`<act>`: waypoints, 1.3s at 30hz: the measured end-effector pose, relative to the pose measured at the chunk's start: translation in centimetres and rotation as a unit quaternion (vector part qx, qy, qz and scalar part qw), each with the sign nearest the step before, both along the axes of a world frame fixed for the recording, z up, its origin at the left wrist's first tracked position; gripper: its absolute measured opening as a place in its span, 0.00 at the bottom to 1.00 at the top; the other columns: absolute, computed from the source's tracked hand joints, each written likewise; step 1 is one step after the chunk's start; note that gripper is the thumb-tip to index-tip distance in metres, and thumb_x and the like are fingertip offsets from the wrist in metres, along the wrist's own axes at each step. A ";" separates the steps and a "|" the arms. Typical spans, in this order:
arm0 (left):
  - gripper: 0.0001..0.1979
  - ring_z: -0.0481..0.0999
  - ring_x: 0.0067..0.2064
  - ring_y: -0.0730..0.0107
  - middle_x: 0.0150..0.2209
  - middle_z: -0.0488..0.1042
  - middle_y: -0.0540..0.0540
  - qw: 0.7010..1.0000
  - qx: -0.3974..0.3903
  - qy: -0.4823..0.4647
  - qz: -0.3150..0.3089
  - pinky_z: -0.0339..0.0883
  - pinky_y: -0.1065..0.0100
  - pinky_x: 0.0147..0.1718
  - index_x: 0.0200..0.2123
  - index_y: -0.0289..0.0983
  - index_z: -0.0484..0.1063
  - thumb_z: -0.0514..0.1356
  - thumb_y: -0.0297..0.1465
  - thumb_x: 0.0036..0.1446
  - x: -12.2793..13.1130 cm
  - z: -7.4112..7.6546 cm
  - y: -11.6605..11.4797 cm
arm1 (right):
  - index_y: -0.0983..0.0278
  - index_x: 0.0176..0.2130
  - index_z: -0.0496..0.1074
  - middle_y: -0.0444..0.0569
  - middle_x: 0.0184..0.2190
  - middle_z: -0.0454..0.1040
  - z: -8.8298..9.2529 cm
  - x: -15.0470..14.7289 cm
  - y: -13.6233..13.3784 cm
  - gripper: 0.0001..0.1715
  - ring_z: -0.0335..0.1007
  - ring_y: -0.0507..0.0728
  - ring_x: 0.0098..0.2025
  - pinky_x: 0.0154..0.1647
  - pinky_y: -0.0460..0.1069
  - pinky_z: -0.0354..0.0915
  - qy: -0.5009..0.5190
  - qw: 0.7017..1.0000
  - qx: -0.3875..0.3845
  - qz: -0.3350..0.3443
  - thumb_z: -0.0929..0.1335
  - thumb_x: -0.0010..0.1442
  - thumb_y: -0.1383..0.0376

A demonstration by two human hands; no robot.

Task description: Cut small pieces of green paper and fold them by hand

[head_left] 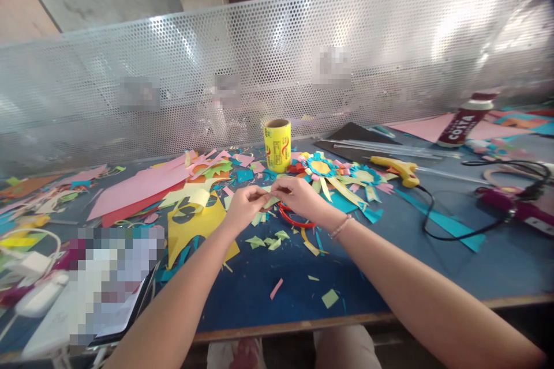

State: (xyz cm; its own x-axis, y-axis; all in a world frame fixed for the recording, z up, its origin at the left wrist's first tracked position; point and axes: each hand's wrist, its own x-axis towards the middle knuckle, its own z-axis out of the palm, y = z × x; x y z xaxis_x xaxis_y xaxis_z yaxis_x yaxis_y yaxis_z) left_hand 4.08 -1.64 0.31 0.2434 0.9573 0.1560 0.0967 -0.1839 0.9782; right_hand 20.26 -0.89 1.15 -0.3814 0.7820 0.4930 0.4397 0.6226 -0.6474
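Both hands meet over the middle of the blue table, with a small pale green paper piece (270, 202) between them. My left hand (248, 203) pinches its left side. My right hand (293, 194) has its fingers closed on the other side. Just beneath the right hand lie red scissor handles (298, 220); their blades are hidden. Folded light green pieces (266, 241) rest in front of the hands. Behind them stands a yellow tube (277, 147), and to its right are blue and yellow paper rosettes (321, 167) with ribbon tails.
A yellow glue gun (396, 169) with a black cable lies to the right, near clear sticks (381, 147). A Costa bottle (468, 121) stands at the back right. Pink sheets (141, 185) and yellow paper (201, 225) lie left, beyond a blurred tablet (125, 282). A perforated metal screen (277, 69) closes the back.
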 end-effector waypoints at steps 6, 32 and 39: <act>0.10 0.72 0.25 0.71 0.21 0.72 0.49 0.999 0.029 0.011 0.040 0.68 0.70 0.27 0.23 0.35 0.71 0.62 0.37 0.44 -0.2 0.7 -0.2 | 0.65 0.26 0.69 0.47 0.22 0.70 0.7 0.3 0.0 0.19 0.65 0.53 0.26 0.26 0.47 0.60 0.060 0.992 -0.088 -0.069 0.58 0.59 0.58; 0.12 0.75 0.26 0.72 0.24 0.74 0.48 0.956 -0.040 -0.233 0.173 0.69 0.70 0.27 0.28 0.33 0.71 0.65 0.34 0.39 -0.9 0.8 0.7 | 0.65 0.36 0.59 0.53 0.33 0.69 -1.0 0.7 0.7 0.12 0.66 0.58 0.37 0.32 0.48 0.59 -0.110 0.962 -0.169 -0.182 0.63 0.53 0.61; 0.11 0.73 0.25 0.74 0.23 0.73 0.48 0.951 0.010 -0.232 0.206 0.68 0.70 0.29 0.26 0.33 0.71 0.64 0.36 0.41 -1.1 1.0 0.9 | 0.62 0.34 0.57 0.43 0.30 0.60 -0.5 0.0 -0.6 0.20 0.57 0.52 0.31 0.32 0.48 0.59 0.050 0.979 -0.194 0.029 0.64 0.52 0.50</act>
State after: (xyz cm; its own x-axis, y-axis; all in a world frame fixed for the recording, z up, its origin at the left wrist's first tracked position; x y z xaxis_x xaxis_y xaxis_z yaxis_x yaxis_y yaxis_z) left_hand 3.02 -0.75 1.31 -0.2511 0.9521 0.1746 -0.2772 -0.2435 0.9295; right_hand 20.30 -1.53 0.61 -0.3952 0.8966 0.1999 0.3328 0.3426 -0.8785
